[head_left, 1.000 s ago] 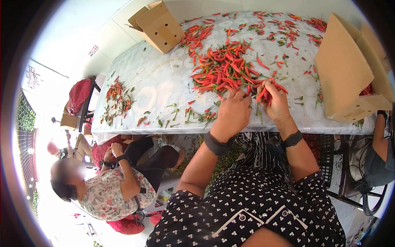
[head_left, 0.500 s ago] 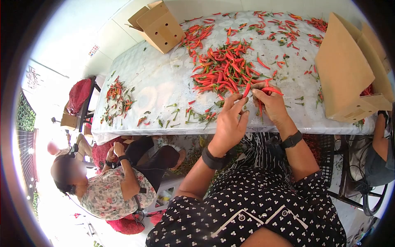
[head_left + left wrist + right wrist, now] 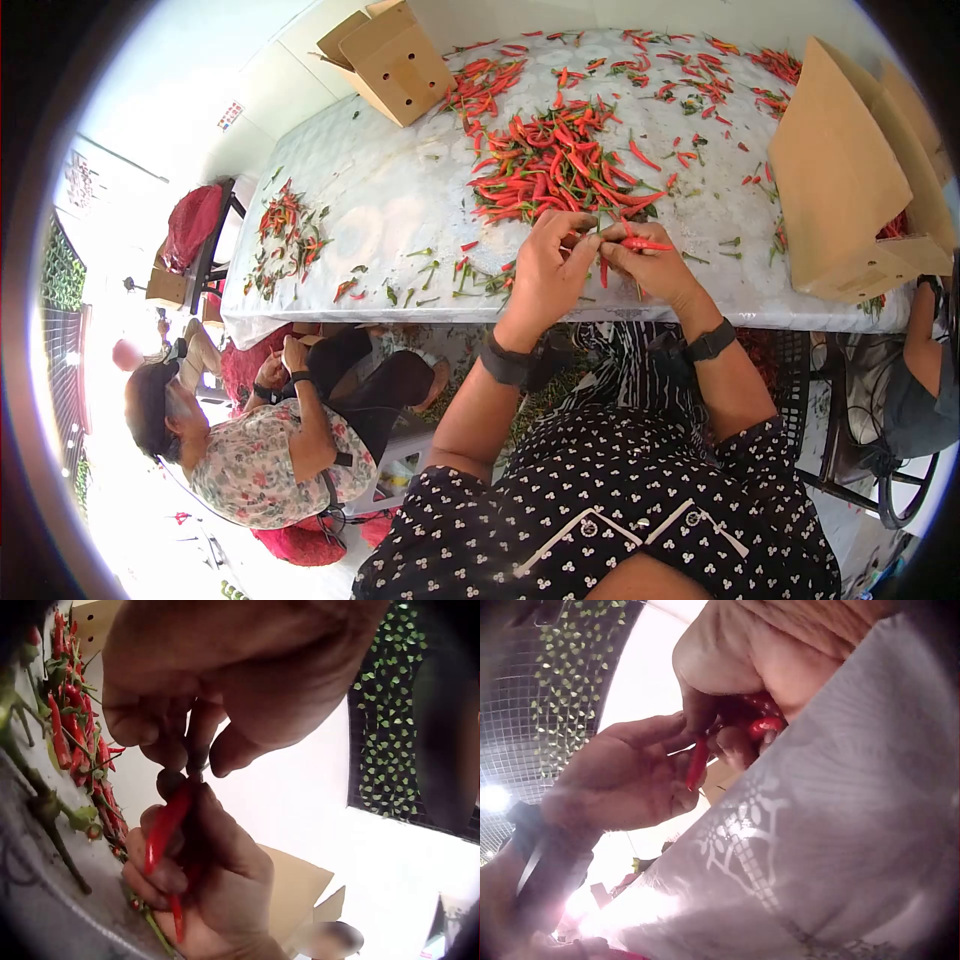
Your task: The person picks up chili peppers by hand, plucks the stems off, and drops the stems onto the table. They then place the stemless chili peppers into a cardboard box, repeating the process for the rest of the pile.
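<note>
Near the tabletop (image 3: pixel 372 178)'s front edge, red chillies (image 3: pixel 646 244) are gripped by the curled right hand (image 3: pixel 662 272), a stem apparently pinched by the left hand (image 3: pixel 546 268); judged light, slick, bruisable, best held stem-end.

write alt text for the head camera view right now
A left hand pinches a chilli stem while the right hand holds red chillies, beside a chilli pile on a table. Cardboard boxes flank the pile; another person sits at left.
</note>
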`<state>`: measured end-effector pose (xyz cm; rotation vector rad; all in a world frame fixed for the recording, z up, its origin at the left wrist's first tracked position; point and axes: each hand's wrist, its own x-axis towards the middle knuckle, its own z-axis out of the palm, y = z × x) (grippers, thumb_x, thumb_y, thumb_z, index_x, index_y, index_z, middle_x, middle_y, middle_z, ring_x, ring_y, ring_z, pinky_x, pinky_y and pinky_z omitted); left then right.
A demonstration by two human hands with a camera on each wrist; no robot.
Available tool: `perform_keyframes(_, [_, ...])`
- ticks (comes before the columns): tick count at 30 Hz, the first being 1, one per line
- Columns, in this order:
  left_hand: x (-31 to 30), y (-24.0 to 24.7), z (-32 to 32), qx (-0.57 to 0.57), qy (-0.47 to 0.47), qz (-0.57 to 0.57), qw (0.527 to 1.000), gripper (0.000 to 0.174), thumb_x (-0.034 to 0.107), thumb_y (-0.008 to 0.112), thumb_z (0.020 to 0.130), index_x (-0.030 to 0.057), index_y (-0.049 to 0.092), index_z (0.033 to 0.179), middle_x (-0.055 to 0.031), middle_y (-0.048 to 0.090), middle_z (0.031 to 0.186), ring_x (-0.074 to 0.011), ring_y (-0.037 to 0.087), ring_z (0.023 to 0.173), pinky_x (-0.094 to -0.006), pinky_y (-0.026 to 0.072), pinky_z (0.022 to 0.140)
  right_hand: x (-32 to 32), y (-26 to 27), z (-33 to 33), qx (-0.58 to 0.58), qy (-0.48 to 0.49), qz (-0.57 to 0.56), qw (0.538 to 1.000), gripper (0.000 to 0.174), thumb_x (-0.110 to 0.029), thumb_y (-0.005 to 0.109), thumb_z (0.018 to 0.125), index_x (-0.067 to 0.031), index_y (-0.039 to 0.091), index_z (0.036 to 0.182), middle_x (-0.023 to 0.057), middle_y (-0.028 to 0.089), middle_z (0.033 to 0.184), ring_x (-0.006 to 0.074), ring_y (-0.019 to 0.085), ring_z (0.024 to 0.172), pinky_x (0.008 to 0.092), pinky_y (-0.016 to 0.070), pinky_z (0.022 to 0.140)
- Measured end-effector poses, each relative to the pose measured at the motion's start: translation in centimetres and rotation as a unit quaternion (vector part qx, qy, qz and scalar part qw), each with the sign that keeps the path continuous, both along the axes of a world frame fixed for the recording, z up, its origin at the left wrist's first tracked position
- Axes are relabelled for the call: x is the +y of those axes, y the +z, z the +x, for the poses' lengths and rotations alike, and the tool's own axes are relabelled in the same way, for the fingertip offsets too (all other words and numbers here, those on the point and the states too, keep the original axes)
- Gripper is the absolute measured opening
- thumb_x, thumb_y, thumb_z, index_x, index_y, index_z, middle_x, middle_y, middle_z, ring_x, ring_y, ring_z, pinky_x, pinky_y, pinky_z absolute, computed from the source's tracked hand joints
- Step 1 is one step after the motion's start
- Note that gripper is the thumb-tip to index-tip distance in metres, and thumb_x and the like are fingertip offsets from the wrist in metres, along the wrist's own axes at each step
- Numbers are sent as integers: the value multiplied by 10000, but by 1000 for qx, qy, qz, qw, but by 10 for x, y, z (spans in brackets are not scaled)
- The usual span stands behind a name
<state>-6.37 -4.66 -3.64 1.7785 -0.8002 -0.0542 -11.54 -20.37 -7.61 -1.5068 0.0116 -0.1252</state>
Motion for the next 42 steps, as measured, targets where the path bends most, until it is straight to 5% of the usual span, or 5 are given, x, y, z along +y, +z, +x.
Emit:
perform_keyframes(5, [-2,-6,14,43,-32,17,998,175,87,605,804,-35,577,927,-58,581,788,-99,535,691,-259,441,606,-2,-1,0,-9,13,-32,999,151,-115,607,825,-2,637,921,4,615,728,66,537,673,232,442,617])
perform_keyframes(10, [-2,-12,16,48,-37,14,998,144,79,607,808,-26,578,901,-23,582,759,-63,524,698,-237,429,587,-2,4,-1,5,18,-67,998,146,-112,606,823,-2,640,912,13,624,741,68,542,683,231,446,630])
perform_keyframes(25, [-9,-4,-2,-231,84,56,968,89,9,606,731,10,530,777,-137,519,717,-318,549,640,-363,437,566,2,2,0,-10,-4,-43,999,129,-114,590,834,-4,638,882,-31,538,638,37,445,563,206,369,506])
perform_keyframes(33, [29,-4,16,-239,156,98,953,155,-1,580,719,18,554,870,-153,535,867,-333,555,761,-385,452,640,-2,-2,1,1,-29,45,999,159,-137,576,865,-8,621,945,-24,528,638,32,410,480,196,324,423])
perform_keyframes(42, [45,-20,-9,-255,52,194,946,267,129,664,695,18,606,931,-157,526,1088,-344,519,954,-431,394,857,-4,2,-1,-33,-26,87,995,151,-172,543,881,-31,595,860,-20,513,634,36,426,498,197,326,427])
